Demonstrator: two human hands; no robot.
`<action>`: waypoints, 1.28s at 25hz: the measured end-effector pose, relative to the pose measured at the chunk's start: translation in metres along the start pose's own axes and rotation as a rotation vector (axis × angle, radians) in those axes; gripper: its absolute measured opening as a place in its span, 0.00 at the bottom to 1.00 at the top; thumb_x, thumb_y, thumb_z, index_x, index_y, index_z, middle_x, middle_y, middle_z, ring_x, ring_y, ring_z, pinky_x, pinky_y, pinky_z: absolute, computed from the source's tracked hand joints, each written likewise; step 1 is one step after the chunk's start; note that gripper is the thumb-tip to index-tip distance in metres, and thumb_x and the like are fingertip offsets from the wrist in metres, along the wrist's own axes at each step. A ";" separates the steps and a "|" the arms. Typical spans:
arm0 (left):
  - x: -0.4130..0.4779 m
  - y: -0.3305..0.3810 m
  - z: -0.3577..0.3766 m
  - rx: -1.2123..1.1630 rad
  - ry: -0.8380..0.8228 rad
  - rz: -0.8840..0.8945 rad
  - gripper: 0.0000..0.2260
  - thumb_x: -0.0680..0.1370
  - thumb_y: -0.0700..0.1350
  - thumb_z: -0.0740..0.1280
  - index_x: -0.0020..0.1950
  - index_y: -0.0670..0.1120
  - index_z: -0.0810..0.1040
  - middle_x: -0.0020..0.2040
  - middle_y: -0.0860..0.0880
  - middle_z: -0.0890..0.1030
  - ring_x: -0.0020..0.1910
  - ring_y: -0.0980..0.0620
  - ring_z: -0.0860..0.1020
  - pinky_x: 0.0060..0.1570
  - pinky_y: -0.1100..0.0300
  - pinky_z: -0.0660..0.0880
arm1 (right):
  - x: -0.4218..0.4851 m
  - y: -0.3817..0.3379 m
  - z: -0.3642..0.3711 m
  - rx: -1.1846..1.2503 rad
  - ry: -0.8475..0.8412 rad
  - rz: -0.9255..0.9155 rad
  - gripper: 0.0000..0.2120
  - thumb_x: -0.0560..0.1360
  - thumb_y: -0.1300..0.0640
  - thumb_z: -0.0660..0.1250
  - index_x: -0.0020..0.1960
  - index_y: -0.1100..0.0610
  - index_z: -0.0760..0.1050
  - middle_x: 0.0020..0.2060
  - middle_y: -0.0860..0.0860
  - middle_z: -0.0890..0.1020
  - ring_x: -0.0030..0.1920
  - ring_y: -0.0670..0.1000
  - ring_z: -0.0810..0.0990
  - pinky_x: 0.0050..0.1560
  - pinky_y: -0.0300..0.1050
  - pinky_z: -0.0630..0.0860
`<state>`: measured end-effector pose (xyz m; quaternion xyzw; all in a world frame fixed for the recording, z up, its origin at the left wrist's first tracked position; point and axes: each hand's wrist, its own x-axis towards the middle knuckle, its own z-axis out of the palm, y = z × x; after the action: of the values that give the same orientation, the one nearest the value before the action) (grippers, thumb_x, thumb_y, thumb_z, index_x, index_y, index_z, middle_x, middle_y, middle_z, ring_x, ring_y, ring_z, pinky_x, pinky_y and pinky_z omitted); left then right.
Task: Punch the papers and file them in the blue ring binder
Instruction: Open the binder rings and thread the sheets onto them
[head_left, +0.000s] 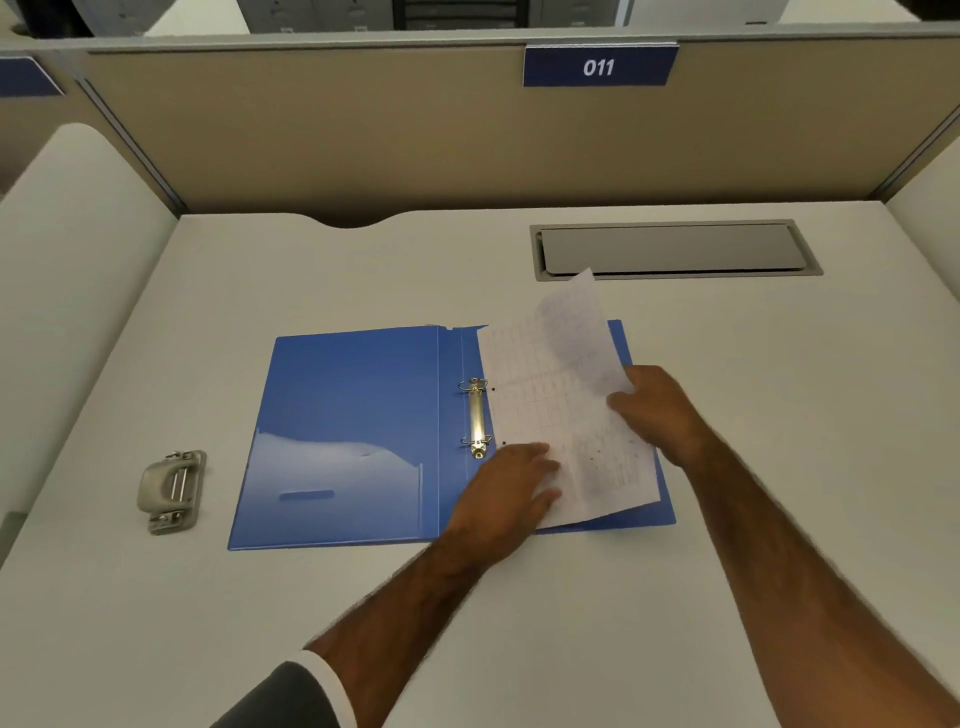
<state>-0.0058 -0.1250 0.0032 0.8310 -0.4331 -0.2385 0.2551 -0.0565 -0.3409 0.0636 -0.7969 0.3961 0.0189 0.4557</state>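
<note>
The blue ring binder (353, 431) lies open and flat in the middle of the desk, its metal ring mechanism (475, 418) at the spine. Printed papers (550, 410) with two punched holes lie on its right half, just right of the rings. My left hand (511, 488) presses flat on the papers' lower left corner. My right hand (660, 410) grips the right edge of the top sheet, which curls up off the stack. A grey hole punch (171, 491) sits on the desk left of the binder.
The white desk (753, 364) is bounded by beige partition walls at the back and sides. A grey cable hatch (675, 249) is set into the desk at the back right. A blue label reading 011 (600, 66) hangs on the back partition.
</note>
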 end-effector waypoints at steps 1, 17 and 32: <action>0.000 -0.003 -0.012 -0.108 0.138 -0.059 0.15 0.81 0.52 0.62 0.67 0.51 0.76 0.67 0.54 0.75 0.65 0.55 0.71 0.65 0.61 0.69 | -0.005 -0.003 -0.008 0.035 0.006 -0.016 0.10 0.77 0.62 0.63 0.56 0.56 0.79 0.48 0.55 0.83 0.46 0.55 0.81 0.45 0.48 0.78; 0.030 -0.057 -0.072 -0.572 0.093 -0.604 0.09 0.79 0.47 0.68 0.53 0.43 0.83 0.47 0.46 0.85 0.34 0.53 0.81 0.30 0.65 0.77 | -0.019 -0.028 0.008 0.078 -0.030 -0.034 0.08 0.81 0.54 0.63 0.60 0.52 0.73 0.55 0.51 0.79 0.51 0.56 0.80 0.50 0.50 0.76; 0.036 -0.048 -0.072 -0.782 0.059 -0.688 0.08 0.79 0.41 0.68 0.56 0.40 0.79 0.50 0.45 0.85 0.34 0.54 0.82 0.27 0.67 0.74 | -0.018 -0.022 0.006 0.065 0.015 0.001 0.11 0.81 0.52 0.63 0.62 0.53 0.73 0.55 0.50 0.78 0.49 0.53 0.78 0.50 0.48 0.75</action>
<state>0.0860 -0.1163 0.0216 0.7742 -0.0062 -0.4290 0.4653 -0.0524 -0.3193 0.0831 -0.7816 0.4002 0.0002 0.4784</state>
